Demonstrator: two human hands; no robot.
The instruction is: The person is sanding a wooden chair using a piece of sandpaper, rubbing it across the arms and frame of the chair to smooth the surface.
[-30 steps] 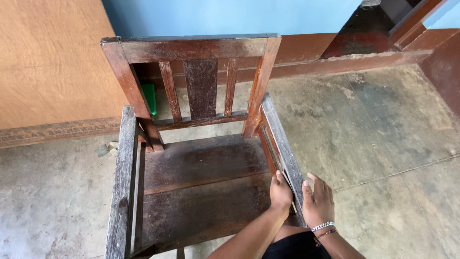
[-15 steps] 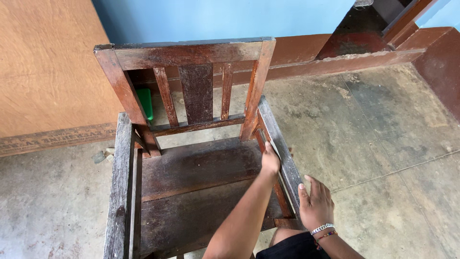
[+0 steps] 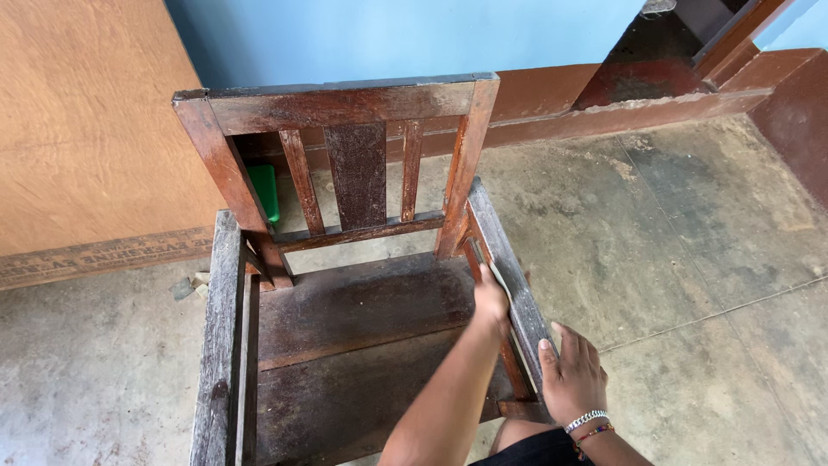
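Two hands of ours work on the worn wooden chair (image 3: 345, 328) that fills the centre and lower left of the frame. Our left hand (image 3: 492, 302) reaches across the seat and presses against the inner side of the chair's right armrest (image 3: 509, 267), just right of centre; whether its fingers are curled or flat we cannot tell, since the hand hides them. Our right hand (image 3: 571, 375), lower right with bracelets at the wrist, lies with fingers spread loosely on the outer side of that armrest's near end, gripping nothing. Behind the backrest, upper left, a green object (image 3: 264, 192) stands on the concrete floor (image 3: 690, 259).
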